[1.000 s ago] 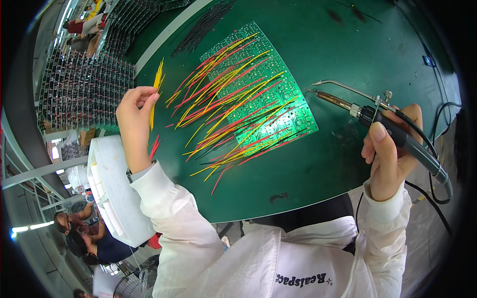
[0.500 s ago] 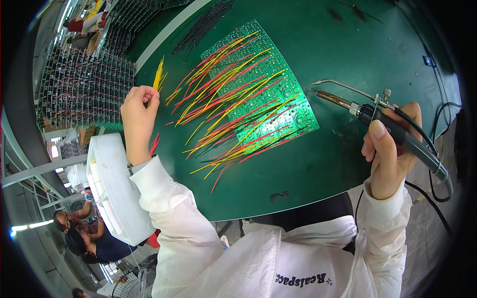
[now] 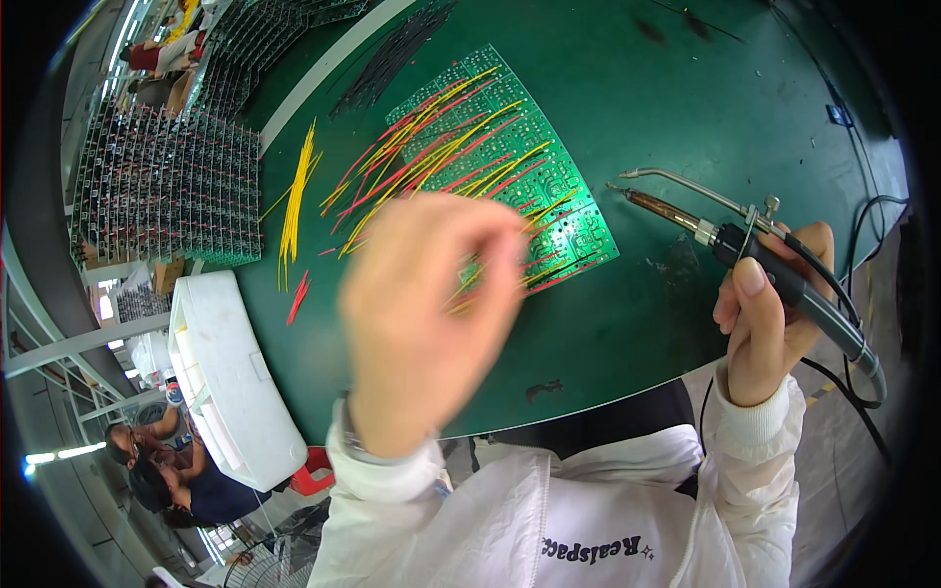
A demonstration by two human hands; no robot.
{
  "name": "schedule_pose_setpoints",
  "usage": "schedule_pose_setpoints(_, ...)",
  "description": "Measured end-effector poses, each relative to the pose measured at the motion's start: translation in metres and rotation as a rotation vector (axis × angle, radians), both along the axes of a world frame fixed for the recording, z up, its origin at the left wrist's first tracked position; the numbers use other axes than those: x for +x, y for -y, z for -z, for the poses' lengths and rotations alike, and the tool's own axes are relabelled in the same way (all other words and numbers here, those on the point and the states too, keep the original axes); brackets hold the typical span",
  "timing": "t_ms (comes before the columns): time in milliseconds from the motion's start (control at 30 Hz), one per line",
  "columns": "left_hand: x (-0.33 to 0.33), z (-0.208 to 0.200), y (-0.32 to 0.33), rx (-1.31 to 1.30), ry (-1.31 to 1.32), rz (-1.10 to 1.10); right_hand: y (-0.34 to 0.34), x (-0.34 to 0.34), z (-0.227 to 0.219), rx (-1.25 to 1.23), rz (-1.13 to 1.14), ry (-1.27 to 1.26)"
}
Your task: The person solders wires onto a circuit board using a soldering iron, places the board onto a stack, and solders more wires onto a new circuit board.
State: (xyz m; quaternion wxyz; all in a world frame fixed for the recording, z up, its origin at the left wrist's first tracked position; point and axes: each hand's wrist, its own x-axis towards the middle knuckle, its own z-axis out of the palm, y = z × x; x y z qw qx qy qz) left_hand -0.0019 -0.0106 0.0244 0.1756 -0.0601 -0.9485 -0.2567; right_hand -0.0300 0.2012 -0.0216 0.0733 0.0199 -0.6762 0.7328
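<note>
My left hand (image 3: 421,294), blurred, is over the lower left of a green circuit board panel (image 3: 595,227), thumb and fingers curled together in a pinch; what lies between them is too smeared to make out. Red and yellow wires (image 3: 377,162) fan across the panel and past its left edge, partly hidden by that hand. My right hand (image 3: 760,328) is closed around the dark handle of a soldering iron (image 3: 723,240). A thin curved metal tube (image 3: 676,179) is clamped alongside the iron, and the tips point left, just off the panel's right edge.
Loose yellow wires (image 3: 293,220) and short red wires (image 3: 298,299) lie left of the panel; black wires (image 3: 397,59) lie behind it. Stacked boards (image 3: 167,186) and a white plastic bin (image 3: 230,363) stand left. The iron's cable (image 3: 867,367) hangs off the right side.
My left hand has moved right from the yellow bundle to above the panel, closer to the camera. The yellow wires now lie loose on the table. My right hand stays nearly still.
</note>
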Motion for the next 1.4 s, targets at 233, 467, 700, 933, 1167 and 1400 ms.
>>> schedule_pose_setpoints(233,-0.001,0.024,-0.026,-0.145,-0.115,0.101,-0.006,0.008,0.006,0.004,-0.002,0.001)
schedule_pose_setpoints(467,0.001,0.029,-0.026,-0.164,-0.109,0.048,-0.014,0.011,0.010,0.068,-0.020,-0.033)
schedule_pose_setpoints(700,0.005,0.038,-0.027,-0.126,-0.178,0.063,-0.013,0.021,0.005,0.059,-0.004,0.025)
schedule_pose_setpoints(933,0.004,0.041,-0.024,-0.086,-0.186,0.062,-0.017,0.023,0.010,0.075,-0.003,0.025)
schedule_pose_setpoints(1167,0.004,0.043,-0.024,-0.089,-0.184,0.069,-0.014,0.023,0.007,0.043,-0.006,0.053)
schedule_pose_setpoints(1400,0.003,0.042,-0.025,-0.102,-0.187,0.070,-0.014,0.022,0.008,0.063,-0.021,0.020)
